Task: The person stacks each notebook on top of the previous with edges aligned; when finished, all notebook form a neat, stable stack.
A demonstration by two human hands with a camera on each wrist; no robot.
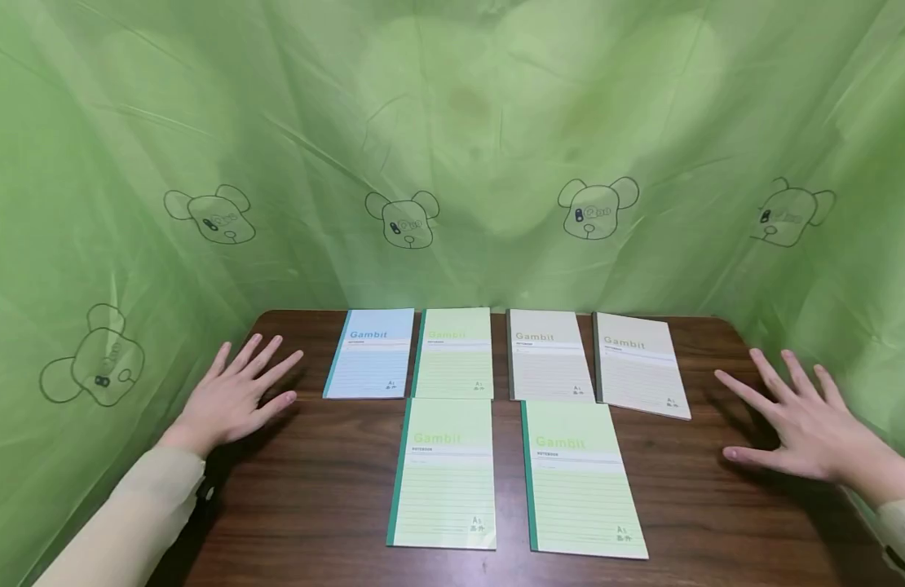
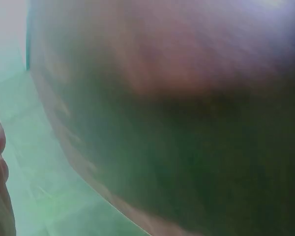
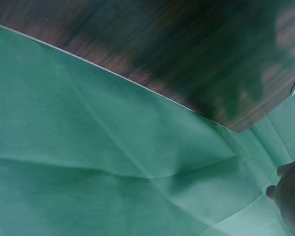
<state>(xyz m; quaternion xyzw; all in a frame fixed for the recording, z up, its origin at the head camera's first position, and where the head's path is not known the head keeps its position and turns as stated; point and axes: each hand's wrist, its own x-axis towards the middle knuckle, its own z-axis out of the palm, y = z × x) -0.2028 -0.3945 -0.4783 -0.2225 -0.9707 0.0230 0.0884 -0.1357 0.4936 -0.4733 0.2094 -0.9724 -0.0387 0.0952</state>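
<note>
Six notebooks would be several: a blue notebook, a green notebook and two grey notebooks, one beside the other, form the back row. In front lie two more green notebooks, one at left and one at right. My left hand is spread at the table's left edge, left of the blue notebook and apart from it. My right hand is spread over the right edge, apart from the outer grey notebook. Both hands hold nothing.
The brown wooden table has rounded back corners. Green curtain fabric with printed bear heads encloses it at the back and both sides. In the right wrist view the table edge meets the fabric. The left wrist view is blurred.
</note>
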